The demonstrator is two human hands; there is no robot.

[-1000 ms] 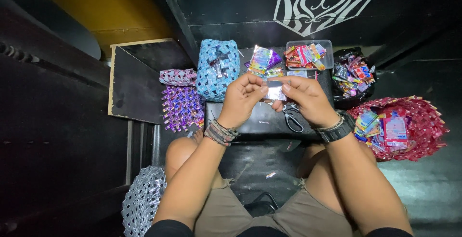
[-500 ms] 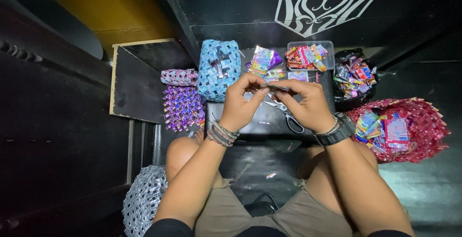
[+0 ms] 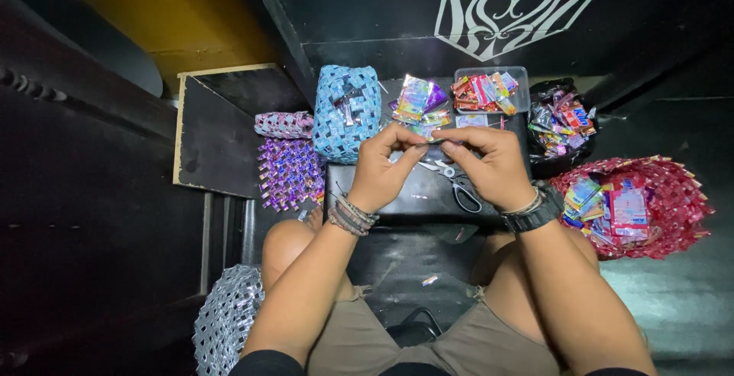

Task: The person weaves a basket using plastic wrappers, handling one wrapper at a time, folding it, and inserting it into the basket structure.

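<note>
The left hand [image 3: 386,170] and right hand [image 3: 489,166] met above the black surface [image 3: 405,196], fingertips of both pinching a small folded strip [image 3: 433,141] between them. Scissors [image 3: 457,185] lay beneath, toward the surface's far edge. A blue woven bag [image 3: 344,112] stood at its far left corner.

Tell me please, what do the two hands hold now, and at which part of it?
Left hand and right hand pinch a small folded wrapper strip between fingertips, one hand at each end. What kind of strip it is cannot be told.
</note>
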